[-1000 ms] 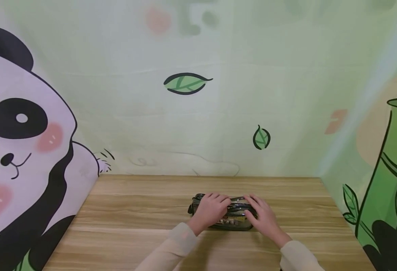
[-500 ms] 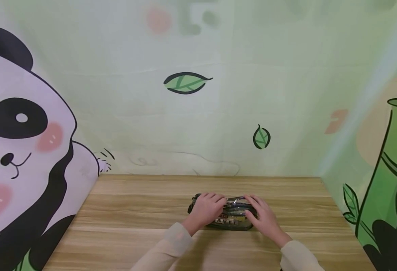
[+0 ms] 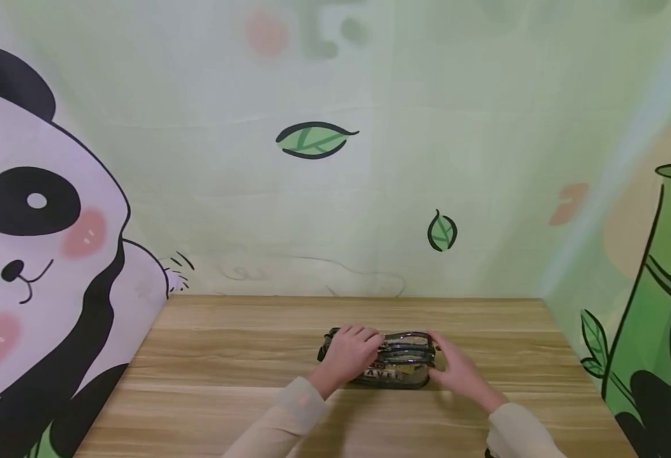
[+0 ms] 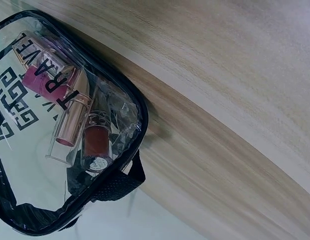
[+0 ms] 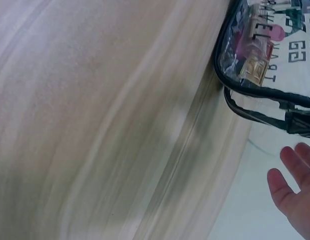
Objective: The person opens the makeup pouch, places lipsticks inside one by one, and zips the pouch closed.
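A clear plastic cosmetic bag (image 3: 395, 375) with black piping and "TRAVEL" lettering stands on the table. Several lip-makeup tubes show through its wall in the left wrist view, among them a dark red lip gloss tube (image 4: 97, 140) and a rose-gold lipstick (image 4: 72, 122). My left hand (image 3: 351, 353) grips the bag's top on the left side, its fingers bent over the edge. At the bag's right end is my right hand (image 3: 462, 367), with thumb and fingers spread. The right wrist view shows a gap between those fingertips and the black end strap (image 5: 300, 124).
The wood-grain table (image 3: 226, 337) extends around the bag on all sides. Behind it hangs a pale green backdrop (image 3: 198, 159) printed with pandas, leaves and bamboo.
My right hand has drawn back rightward from the bag's top to beyond its end. My left hand shifted slightly left, then stayed. The bag keeps its place.
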A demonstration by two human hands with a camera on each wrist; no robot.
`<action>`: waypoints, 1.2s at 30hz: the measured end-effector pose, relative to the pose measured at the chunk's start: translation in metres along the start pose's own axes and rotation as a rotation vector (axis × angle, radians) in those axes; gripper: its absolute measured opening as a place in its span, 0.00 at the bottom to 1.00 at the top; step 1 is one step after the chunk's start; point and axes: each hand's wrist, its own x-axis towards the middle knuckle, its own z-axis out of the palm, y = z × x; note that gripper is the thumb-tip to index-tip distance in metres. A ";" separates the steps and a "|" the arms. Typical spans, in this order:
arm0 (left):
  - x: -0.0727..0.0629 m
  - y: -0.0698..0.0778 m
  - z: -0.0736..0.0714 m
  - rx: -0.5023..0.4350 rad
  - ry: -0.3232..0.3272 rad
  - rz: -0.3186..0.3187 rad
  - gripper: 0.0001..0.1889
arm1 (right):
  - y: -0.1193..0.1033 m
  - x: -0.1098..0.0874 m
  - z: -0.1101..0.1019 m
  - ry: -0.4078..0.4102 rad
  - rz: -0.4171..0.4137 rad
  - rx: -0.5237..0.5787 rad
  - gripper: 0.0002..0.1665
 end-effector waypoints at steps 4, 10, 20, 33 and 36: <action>0.000 0.000 0.001 0.002 -0.014 -0.006 0.08 | 0.002 0.004 -0.001 -0.044 0.055 0.049 0.45; -0.001 -0.002 0.000 -0.002 -0.022 0.001 0.07 | 0.002 0.010 -0.001 -0.081 0.132 0.125 0.45; 0.001 -0.007 -0.004 0.011 -0.010 0.054 0.06 | 0.000 0.014 -0.001 -0.116 0.173 0.230 0.40; -0.004 -0.018 -0.003 -0.001 0.006 0.062 0.07 | 0.001 0.015 0.002 -0.112 0.134 0.193 0.37; -0.005 -0.020 -0.004 -0.008 0.021 0.079 0.07 | 0.001 0.015 0.003 -0.108 0.129 0.189 0.37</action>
